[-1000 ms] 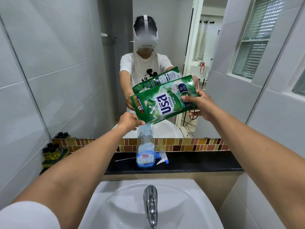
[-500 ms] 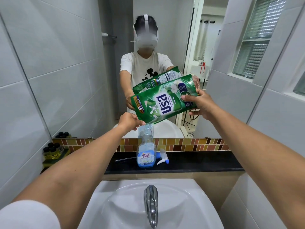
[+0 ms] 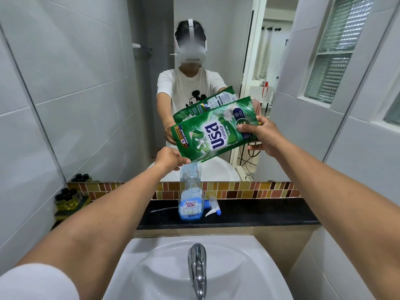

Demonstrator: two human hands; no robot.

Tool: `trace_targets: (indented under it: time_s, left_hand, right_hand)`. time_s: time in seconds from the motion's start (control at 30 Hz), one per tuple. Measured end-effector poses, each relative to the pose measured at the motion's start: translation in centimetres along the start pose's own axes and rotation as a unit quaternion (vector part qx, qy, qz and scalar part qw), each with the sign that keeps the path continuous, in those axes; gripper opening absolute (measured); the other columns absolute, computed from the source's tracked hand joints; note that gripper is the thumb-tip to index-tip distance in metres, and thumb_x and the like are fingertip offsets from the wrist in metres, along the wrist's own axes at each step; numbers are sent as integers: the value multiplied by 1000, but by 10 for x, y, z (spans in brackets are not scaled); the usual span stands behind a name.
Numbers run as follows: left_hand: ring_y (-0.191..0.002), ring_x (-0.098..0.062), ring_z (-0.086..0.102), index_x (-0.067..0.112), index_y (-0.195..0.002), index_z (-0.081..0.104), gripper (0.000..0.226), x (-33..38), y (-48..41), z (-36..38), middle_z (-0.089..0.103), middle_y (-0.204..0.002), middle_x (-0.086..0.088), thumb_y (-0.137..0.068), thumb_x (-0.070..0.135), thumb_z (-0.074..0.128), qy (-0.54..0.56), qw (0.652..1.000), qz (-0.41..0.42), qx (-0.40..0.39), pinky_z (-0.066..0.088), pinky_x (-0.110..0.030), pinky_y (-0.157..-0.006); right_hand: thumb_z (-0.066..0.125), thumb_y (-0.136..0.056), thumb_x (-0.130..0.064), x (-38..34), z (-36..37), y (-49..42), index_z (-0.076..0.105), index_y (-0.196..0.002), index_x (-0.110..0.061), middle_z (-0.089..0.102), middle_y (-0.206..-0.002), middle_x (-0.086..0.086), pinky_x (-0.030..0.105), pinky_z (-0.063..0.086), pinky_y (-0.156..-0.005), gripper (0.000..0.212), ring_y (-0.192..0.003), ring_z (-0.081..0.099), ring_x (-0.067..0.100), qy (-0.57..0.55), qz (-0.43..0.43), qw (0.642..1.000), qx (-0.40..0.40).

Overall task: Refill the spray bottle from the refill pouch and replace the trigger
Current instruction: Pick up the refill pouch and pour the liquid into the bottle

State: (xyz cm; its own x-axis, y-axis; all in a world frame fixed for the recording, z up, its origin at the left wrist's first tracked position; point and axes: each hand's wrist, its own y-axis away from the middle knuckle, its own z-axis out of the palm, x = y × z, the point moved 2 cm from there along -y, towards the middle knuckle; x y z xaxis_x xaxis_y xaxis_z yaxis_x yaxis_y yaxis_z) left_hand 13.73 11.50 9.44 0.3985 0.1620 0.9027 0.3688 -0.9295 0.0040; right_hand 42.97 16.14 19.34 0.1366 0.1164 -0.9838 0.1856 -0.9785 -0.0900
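Note:
A green refill pouch (image 3: 213, 132) is tilted with its lower left corner over the open neck of a clear spray bottle (image 3: 191, 202). The bottle has a blue label and stands upright on the black ledge (image 3: 259, 213), part full of pale blue liquid. My left hand (image 3: 170, 158) pinches the pouch's low corner just above the bottle's mouth. My right hand (image 3: 263, 135) grips the raised right end of the pouch. The white and blue trigger (image 3: 213, 210) lies on the ledge right of the bottle, its tube (image 3: 163, 210) running out on the bottle's left.
A white basin (image 3: 151, 267) with a chrome tap (image 3: 197, 269) lies below the ledge. The mirror (image 3: 97, 83) rises behind the ledge and reflects a person. Small dark-capped bottles (image 3: 68, 199) sit on yellow sponges at the left wall. A tiled wall closes in the right.

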Motion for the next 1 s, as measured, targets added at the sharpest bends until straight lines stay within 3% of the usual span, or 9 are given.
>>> trace_targets:
  time_s: [0.83, 1.0]
  left_hand:
    - [-72, -20, 65, -7, -92, 74, 31, -1, 3, -1, 74, -90, -15, -76, 17, 86, 4, 1000, 5, 1, 62, -39, -76]
    - [-74, -23, 66, -5, -90, 74, 29, -1, 3, -1, 74, -89, -15, -76, 17, 86, -1, 1000, 7, 2, 62, -42, -80]
  right_hand:
    - [86, -73, -27, 2, 2, -1, 52, -127, -17, 73, -108, 7, 42, 61, -70, 65, -87, 73, 22, -2, -6, 1000, 3]
    - [86, -73, -25, 3, 2, -2, 52, -127, -16, 73, -109, 9, 39, 61, -64, 64, -86, 74, 24, -15, -6, 1000, 2]
